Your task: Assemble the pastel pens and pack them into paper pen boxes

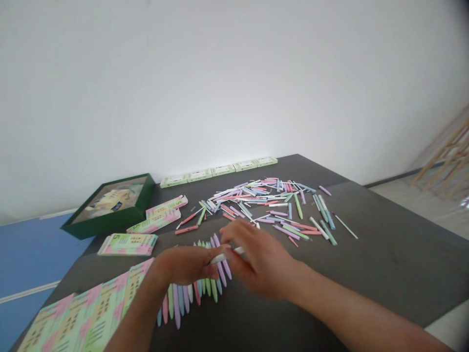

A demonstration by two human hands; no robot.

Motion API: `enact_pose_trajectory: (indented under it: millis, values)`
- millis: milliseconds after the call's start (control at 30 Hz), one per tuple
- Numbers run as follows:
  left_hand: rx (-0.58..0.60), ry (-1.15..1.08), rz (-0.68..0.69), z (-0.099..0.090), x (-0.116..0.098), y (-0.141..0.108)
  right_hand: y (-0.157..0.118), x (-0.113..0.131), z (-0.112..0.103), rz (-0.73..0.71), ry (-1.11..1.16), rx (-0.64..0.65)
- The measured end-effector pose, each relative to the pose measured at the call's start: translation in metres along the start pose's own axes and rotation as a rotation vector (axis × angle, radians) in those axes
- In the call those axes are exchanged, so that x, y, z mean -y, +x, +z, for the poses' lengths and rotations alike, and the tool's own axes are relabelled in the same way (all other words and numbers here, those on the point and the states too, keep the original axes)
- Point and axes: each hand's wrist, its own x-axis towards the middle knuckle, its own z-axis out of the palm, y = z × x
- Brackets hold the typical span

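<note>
Left hand point(185, 264) and right hand point(261, 260) pinch white pen point(219, 258) at 6 o'clock; pen row point(197, 294) at 7 o'clock. Apparent step: two-handed pen handling. Next move likely needs steady alignment.

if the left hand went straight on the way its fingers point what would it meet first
The right hand, most likely: it sits directly ahead of the left hand, at the white pen both hold, though depth is unclear.

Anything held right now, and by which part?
A white pen-like piece: the left hand pinches it toward its left end, the right hand farther right. Its middle is covered, so whether it is one piece cannot be told.
</note>
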Motion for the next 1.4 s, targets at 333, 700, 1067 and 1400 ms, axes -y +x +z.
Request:
enact_pose_trajectory:
  millis: [333, 700, 1067, 1400]
  values:
    - [0.053, 0.096, -0.077, -0.009, -0.009, -0.004, -0.033, -0.045, -0.003, 0.44, 0.28, 0.157]
    - [0.027, 0.058, -0.058, -0.006, -0.005, -0.008, -0.042, -0.047, 0.004, 0.437, 0.444, 0.003]
    - [0.042, 0.039, -0.066, -0.008, -0.006, -0.013, -0.05, -0.056, 0.004, 0.477, 0.771, -0.175]
    - [0.032, 0.017, -0.083, -0.01, -0.009, -0.017, -0.049, -0.052, 0.017, 0.499, 0.914, -0.238]
